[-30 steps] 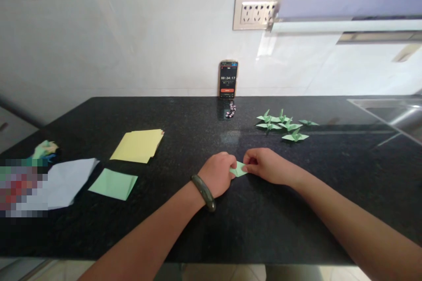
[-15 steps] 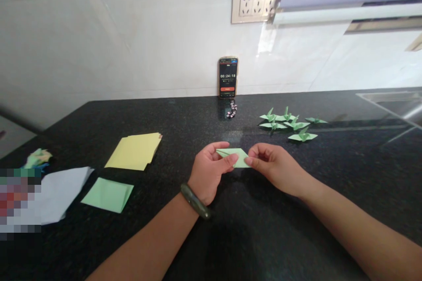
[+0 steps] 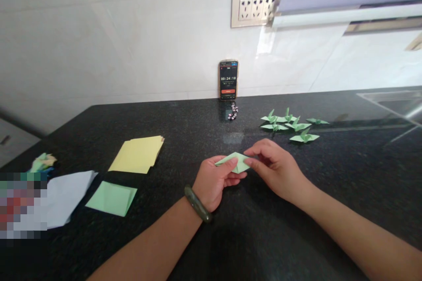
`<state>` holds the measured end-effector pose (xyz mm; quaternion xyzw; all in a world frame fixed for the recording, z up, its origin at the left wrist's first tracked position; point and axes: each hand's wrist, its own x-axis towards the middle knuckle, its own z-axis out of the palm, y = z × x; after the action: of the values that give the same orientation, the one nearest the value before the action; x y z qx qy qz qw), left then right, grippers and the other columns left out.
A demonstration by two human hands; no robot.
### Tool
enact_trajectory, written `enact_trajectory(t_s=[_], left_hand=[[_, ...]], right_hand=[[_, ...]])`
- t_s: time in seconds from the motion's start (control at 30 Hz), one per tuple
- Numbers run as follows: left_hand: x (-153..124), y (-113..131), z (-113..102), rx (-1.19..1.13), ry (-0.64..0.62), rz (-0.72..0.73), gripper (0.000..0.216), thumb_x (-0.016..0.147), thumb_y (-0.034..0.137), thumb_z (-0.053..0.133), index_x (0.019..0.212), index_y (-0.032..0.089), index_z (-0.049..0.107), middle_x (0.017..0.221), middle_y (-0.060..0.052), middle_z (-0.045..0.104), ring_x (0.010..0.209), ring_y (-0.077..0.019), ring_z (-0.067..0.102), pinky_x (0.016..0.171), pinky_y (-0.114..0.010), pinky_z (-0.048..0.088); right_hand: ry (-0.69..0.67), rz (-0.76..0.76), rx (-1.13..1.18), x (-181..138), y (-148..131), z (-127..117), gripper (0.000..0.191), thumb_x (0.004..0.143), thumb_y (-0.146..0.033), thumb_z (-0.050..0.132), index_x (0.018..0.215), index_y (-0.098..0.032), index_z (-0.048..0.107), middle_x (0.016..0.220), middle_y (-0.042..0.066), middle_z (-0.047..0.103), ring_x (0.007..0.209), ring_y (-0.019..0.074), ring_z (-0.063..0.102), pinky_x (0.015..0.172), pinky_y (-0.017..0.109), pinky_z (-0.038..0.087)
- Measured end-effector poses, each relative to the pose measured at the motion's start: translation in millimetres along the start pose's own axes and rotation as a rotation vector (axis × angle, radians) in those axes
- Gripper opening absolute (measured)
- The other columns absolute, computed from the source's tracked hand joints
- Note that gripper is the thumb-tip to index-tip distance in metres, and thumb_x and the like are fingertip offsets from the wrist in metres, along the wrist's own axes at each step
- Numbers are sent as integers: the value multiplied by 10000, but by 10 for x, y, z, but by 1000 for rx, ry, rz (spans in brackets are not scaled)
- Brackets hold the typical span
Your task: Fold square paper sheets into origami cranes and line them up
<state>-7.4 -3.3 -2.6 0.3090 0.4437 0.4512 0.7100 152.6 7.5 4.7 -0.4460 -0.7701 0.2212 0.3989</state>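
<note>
A small piece of folded green paper [image 3: 243, 165], roughly diamond-shaped, is held just above the dark countertop. My left hand [image 3: 216, 179] grips it from the left, thumb on top and fingers beneath. At the paper's right corner, my right hand [image 3: 275, 169] pinches the edge between thumb and forefinger; its other fingers are curled. A dark bangle circles my left wrist. Beyond my right hand stand several folded green paper cranes [image 3: 303, 136] in a loose group.
Left of my hands lie a stack of yellow paper [image 3: 136, 154], a green paper sheet [image 3: 112, 197] and white paper [image 3: 70, 197]. A phone [image 3: 228, 80] leans on the wall, with a beaded strap [image 3: 232, 111] before it. A sink edge [image 3: 392, 107] shows at right.
The green paper has been turned in my hands and now shows a diamond outline. My left fingers have moved beneath it; my right hand stays at its right corner. The view has shifted slightly.
</note>
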Motion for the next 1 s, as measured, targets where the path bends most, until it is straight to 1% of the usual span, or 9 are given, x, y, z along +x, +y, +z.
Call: enact_trajectory(t_s=[0.03,0.1,0.17,0.23,0.37,0.47,0.63,0.83,1.0], left_hand=[[-4,3,8,7,11,6,194,693,270,664,792,107,637,692,-62,681,585,-121,638,501,-177,462],[-12,6,22,12,23,17,190,692,273,659,773,103,637,653,-54,672,564,-112,624,509,-180,458],[-17,6,30,16,20,18,195,690,273,657,770,96,638,628,-52,662,558,-108,615,525,-186,459],[-19,1,31,21,20,17,203,694,273,650,781,91,637,629,-55,660,569,-112,614,545,-195,461],[-17,-5,28,20,5,22,192,726,266,615,808,93,631,660,-61,665,589,-116,619,575,-209,465],[-16,-5,27,41,-10,28,193,741,270,600,814,94,629,681,-64,666,601,-114,618,586,-209,462],[-19,-18,21,110,-7,63,223,732,304,611,814,99,644,659,-49,656,588,-104,601,614,-218,469],[-26,-37,18,222,-4,124,228,738,320,600,810,113,664,660,-34,647,610,-104,593,647,-235,478],[-22,-33,23,251,16,131,230,756,317,580,820,113,662,669,-36,649,620,-108,597,660,-247,483]], right_hand=[[5,-105,-79,-9,-6,-14,115,789,-228,555,877,-191,619,826,55,560,772,165,523,664,286,432],[-44,-287,-215,-22,-30,-47,139,798,-212,552,915,-196,626,876,68,542,815,174,500,687,300,423],[-112,-383,-322,-23,-57,-76,141,823,-206,520,898,-200,639,876,71,553,806,175,486,688,310,412],[-165,-421,-387,-15,-73,-92,164,843,-207,490,878,-203,650,861,71,572,795,174,479,684,311,408],[-211,-439,-416,4,-71,-84,192,860,-225,470,852,-196,660,828,73,592,786,174,476,687,310,411],[-191,-421,-380,5,-64,-66,183,853,-213,480,844,-187,661,812,73,596,772,171,479,676,307,412],[-155,-377,-304,-2,-62,-41,130,811,-183,524,830,-181,653,811,70,596,772,174,500,679,313,419],[-188,-348,-272,-1,-62,-52,127,787,-148,540,860,-173,641,808,66,599,774,178,511,685,317,424],[-238,-378,-358,3,-89,-82,143,833,-183,495,842,-161,636,792,72,592,781,177,502,693,313,418]])
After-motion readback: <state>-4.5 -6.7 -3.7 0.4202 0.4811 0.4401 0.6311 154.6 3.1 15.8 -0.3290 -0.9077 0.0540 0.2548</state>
